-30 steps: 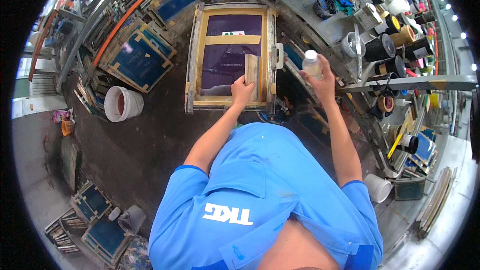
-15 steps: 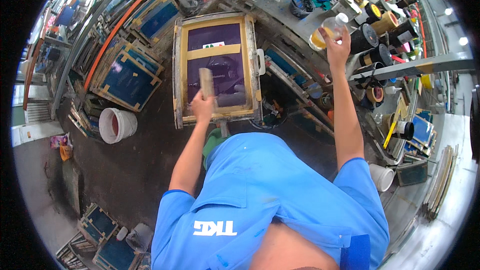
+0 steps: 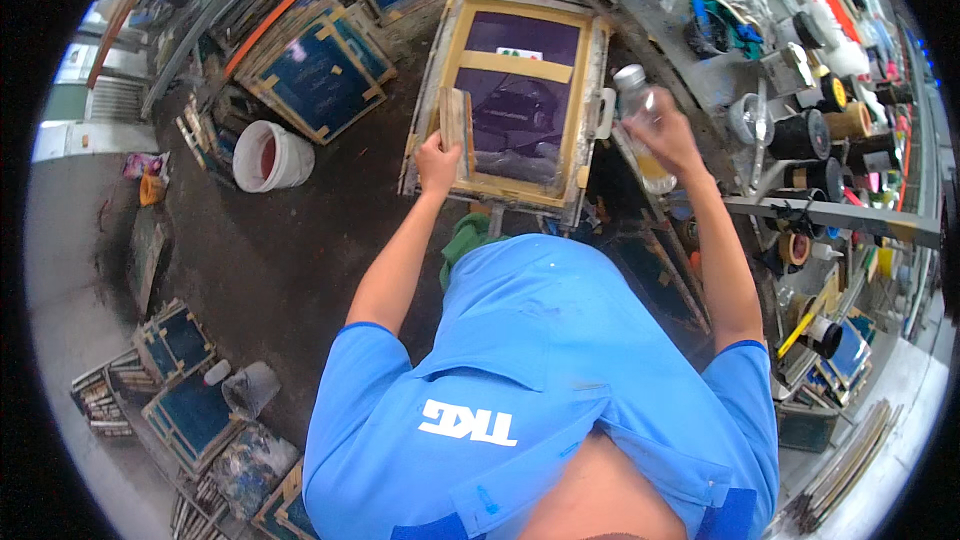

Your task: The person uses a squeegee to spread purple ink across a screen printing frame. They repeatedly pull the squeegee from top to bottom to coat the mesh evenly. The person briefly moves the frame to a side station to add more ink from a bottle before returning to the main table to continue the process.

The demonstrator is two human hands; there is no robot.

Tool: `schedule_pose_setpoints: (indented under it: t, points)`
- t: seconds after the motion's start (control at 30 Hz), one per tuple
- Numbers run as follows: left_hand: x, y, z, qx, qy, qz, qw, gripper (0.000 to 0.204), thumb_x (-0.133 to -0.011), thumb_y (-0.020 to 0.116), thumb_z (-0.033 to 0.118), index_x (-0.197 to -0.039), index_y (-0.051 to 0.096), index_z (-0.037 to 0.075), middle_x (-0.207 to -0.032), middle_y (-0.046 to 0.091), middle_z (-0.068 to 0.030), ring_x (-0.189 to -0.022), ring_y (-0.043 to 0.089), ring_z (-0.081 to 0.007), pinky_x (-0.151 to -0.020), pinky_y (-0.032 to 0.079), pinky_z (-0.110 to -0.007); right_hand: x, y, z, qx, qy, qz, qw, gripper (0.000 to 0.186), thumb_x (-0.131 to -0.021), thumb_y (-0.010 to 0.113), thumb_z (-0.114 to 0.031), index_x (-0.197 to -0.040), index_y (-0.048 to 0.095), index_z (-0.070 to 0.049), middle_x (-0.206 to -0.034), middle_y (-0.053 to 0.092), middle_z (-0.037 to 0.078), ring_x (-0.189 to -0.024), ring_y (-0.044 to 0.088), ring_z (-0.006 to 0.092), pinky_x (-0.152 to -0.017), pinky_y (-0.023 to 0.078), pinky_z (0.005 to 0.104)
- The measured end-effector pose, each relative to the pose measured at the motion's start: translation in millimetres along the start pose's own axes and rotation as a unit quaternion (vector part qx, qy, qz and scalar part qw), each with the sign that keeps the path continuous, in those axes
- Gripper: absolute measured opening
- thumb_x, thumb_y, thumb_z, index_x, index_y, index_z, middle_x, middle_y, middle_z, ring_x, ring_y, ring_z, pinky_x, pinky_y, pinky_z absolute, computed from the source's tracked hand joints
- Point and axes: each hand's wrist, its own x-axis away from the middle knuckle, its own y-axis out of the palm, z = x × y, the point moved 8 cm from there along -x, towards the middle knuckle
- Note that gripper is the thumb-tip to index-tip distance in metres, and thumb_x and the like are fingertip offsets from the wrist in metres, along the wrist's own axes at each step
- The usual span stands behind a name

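A framed printing screen (image 3: 522, 100) with purple mesh and a taped wooden border stands ahead of me. My left hand (image 3: 438, 162) is closed round a wooden-handled squeegee (image 3: 456, 122), held upright over the screen's left side. In my right hand (image 3: 668, 136) is a clear plastic bottle (image 3: 655, 174) with a white cap and some yellow liquid low inside. The bottle is just right of the screen frame, cap tipped toward the upper left. My fingers cover its middle. A strip of tan tape (image 3: 515, 68) crosses the upper part of the mesh.
To the right, a bench holds several black tubs (image 3: 798, 136), a dark pot with a blue stick (image 3: 706, 37) and a grey metal bar (image 3: 830, 216). At left stand a white bucket (image 3: 272, 156) and leaning blue screens (image 3: 318, 75). A green cloth (image 3: 468, 242) hangs by my waist.
My right hand has brought the bottle from over the bench down and inward, beside the screen. My left hand holds the squeegee near the screen's left border. The whole view has shifted.
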Motion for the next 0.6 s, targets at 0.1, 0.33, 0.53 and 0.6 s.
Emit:
schedule_pose_setpoints:
  t: [0.1, 0.33, 0.53, 0.6]
  points:
    - [-13.6, -33.5, -8.2, -0.008, -0.034, 0.037, 0.999, 0.032, -0.080, 0.072, 0.021, -0.105, 0.072, 0.001, -0.087, 0.073, -0.0179, -0.080, 0.072, -0.0310, -0.073, 0.054, -0.039, 18.0, 84.8, -11.4, 0.107, 0.018, -0.242, 0.964, 0.071, -0.080, 0.075, -0.053, -0.124, 0.050, -0.005, -0.101, 0.067, 0.027, -0.096, 0.066, 0.0428, -0.083, 0.052, 0.0478]
    - [-12.6, -52.3, 18.8, 0.032, -0.027, 0.043, 0.998, 0.032, -0.083, 0.073, 0.020, -0.109, 0.072, 0.002, -0.088, 0.075, -0.0149, -0.079, 0.073, -0.0249, -0.073, 0.054, -0.037, 24.6, 177.7, -44.2, 0.339, -0.086, -0.405, 0.845, 0.085, -0.068, 0.078, -0.064, -0.128, 0.056, -0.009, -0.100, 0.071, 0.016, -0.094, 0.070, 0.0331, -0.079, 0.056, 0.0441]
    - [-17.6, -51.9, 15.1, -0.066, -0.020, 0.026, 0.997, 0.034, -0.083, 0.070, 0.022, -0.111, 0.071, 0.004, -0.091, 0.073, -0.0200, -0.086, 0.071, -0.0351, -0.077, 0.054, -0.041, 20.7, 181.3, -55.1, 0.321, -0.117, -0.356, 0.870, 0.082, -0.068, 0.079, -0.061, -0.129, 0.056, -0.011, -0.100, 0.071, 0.012, -0.095, 0.070, 0.0313, -0.078, 0.057, 0.0430]
    - [-14.0, -43.5, 11.0, -0.097, -0.028, 0.017, 0.995, 0.034, -0.082, 0.069, 0.023, -0.110, 0.071, 0.004, -0.092, 0.072, -0.0212, -0.089, 0.070, -0.0382, -0.078, 0.054, -0.043, 22.1, 165.3, -47.3, 0.292, -0.108, -0.315, 0.897, 0.078, -0.066, 0.081, -0.059, -0.125, 0.058, -0.013, -0.107, 0.071, 0.012, -0.100, 0.069, 0.0312, -0.084, 0.056, 0.0434]
